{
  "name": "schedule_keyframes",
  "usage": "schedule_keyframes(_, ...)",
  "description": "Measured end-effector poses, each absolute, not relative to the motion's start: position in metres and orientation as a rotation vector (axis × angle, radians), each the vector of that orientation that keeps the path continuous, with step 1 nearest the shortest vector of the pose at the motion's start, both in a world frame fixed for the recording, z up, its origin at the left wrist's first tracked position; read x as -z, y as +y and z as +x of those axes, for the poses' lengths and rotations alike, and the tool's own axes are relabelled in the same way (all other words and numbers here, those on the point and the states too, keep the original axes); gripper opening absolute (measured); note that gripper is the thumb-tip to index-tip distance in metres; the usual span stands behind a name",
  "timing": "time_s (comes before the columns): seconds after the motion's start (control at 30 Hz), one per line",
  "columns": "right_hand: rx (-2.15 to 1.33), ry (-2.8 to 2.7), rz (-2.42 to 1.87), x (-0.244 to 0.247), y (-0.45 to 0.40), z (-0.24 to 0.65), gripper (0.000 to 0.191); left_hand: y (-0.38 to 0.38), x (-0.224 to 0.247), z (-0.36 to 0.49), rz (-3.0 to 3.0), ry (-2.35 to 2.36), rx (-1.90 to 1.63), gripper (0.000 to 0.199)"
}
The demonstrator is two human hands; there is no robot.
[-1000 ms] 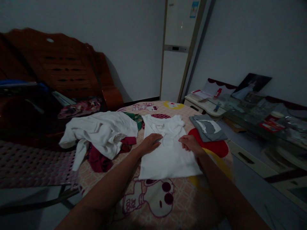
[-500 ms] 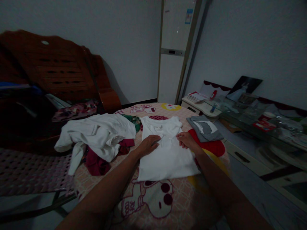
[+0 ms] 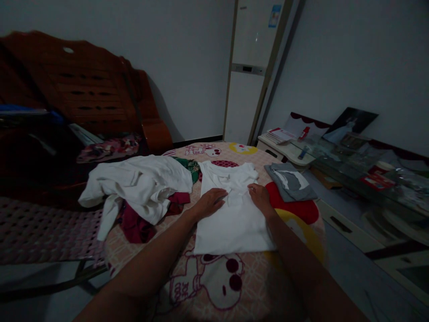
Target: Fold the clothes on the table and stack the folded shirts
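Observation:
A white short shirt or top lies spread on the round table, its neckline at the far side and small creases around its front opening. My left hand rests palm down on the left of its chest, fingers stretched out and thumb apart. Opposite, my right hand has its fingers bent together at the fabric right of the opening, seeming to pinch it; the fingertips show only in part. Left of the shirt is a heap with a crumpled white garment on top of maroon cloth.
A folded grey garment sits at the table's right edge. The patterned tablecloth carries cartoon dog figures. A wooden bench stands left, a glass-topped cabinet with clutter right, and a tall white air conditioner behind.
The camera view has shifted slightly. My right hand has turned a little, with its lower fingers now less visible. My left hand stays nearly in place on the white shirt.

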State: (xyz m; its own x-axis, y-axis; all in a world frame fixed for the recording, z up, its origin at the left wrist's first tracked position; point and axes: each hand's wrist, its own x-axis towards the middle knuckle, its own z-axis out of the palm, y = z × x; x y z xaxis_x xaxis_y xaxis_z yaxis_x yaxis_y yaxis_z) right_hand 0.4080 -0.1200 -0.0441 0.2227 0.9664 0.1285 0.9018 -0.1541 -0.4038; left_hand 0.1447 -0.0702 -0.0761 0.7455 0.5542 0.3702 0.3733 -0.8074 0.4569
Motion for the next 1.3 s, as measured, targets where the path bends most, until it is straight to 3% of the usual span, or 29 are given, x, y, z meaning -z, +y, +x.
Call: schedule_keyframes(1.3, -0.181, -1.718, -1.971, 0.058, -0.113, 0.418, 0.027, -0.065, 0.088, 0.144, 2.645, 0.682, -0.797, 0.038)
